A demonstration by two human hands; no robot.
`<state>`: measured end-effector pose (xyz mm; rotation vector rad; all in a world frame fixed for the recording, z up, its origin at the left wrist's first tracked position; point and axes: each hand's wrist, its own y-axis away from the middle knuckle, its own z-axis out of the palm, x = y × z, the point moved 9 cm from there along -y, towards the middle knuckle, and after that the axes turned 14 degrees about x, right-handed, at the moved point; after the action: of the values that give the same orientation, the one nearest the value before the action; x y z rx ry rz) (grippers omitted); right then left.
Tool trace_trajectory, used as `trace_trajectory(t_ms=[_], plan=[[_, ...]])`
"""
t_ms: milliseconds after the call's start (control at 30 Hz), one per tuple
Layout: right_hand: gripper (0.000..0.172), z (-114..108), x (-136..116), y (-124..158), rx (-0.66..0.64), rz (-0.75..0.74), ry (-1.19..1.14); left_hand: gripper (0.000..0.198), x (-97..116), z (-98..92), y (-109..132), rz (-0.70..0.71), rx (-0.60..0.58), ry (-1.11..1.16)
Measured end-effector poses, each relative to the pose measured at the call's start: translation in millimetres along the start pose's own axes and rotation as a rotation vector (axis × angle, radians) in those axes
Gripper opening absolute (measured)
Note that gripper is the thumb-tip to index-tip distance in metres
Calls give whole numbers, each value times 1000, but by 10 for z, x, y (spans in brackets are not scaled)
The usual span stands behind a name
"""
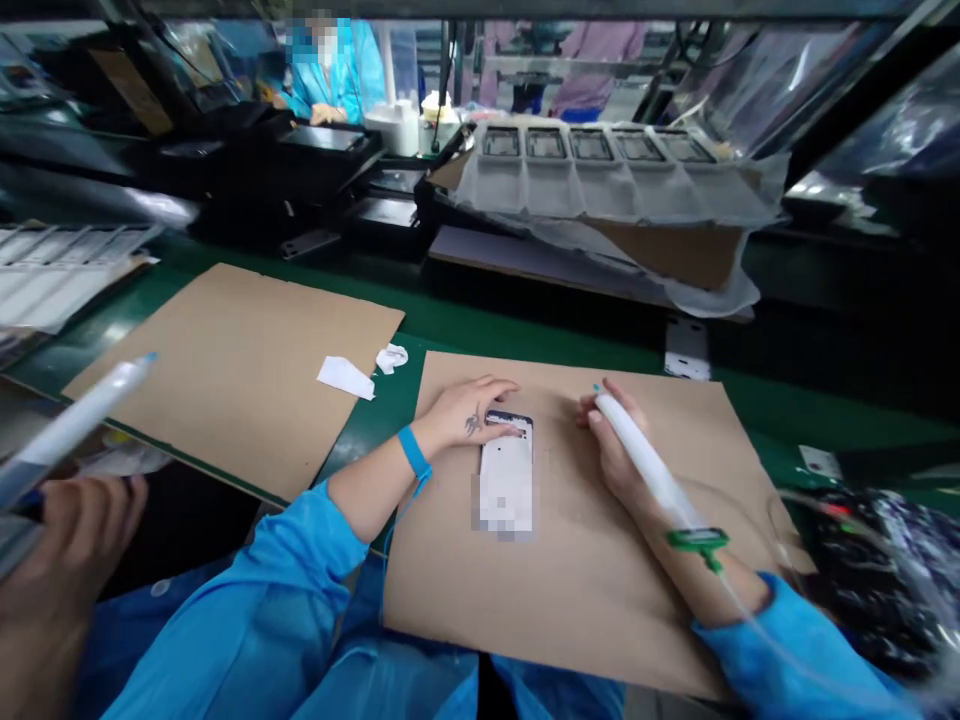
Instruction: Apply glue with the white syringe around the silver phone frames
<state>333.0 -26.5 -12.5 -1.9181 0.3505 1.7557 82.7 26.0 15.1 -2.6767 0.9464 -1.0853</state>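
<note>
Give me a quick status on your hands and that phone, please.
Left hand flat on phone shell. Right hand gripping white pen tool. Nothing between them.

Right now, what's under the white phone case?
A brown cardboard sheet lies under the phone case; the left hand rests on its top end. Anything directly beneath is covered.

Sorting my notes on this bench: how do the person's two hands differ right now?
The left hand lies flat on the top end of the phone; the right hand grips a white pen tool. The left wrist wears a blue band; a green clip lies at the right forearm. Both rest on the cardboard sheet.
</note>
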Motion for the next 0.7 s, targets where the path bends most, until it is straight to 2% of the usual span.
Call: trace_trajectory(t_ms=[67, 100, 233, 333, 433, 500, 600, 700], plan=[[67, 35, -74, 21, -67, -82, -3, 76, 14, 5, -13, -2, -1, 10], [65, 43, -83, 32, -92, -78, -12, 77, 17, 9, -21, -1, -3, 16], [62, 11, -56, 42, -132, 49, 2, 77, -5, 33, -57, -1, -12, 34], [65, -22, -115, 24, -142, 49, 78, 75, -4, 44, -84, 27, -7, 24], [65, 59, -169, 60, -213, 51, 133, 71, 25, 65, -103, 68, -14, 0], [61, 142, -152, 112, -240, 111, 136, 68, 41, 88, -108, 78, -28, -6], [55, 243, -102, 180, -217, 221, 9, 64, 72, 110, -107, 87, -36, -14], [45, 259, -59, 196, -184, 259, -126, 66, 99, 94, -102, 89, -33, -11]])
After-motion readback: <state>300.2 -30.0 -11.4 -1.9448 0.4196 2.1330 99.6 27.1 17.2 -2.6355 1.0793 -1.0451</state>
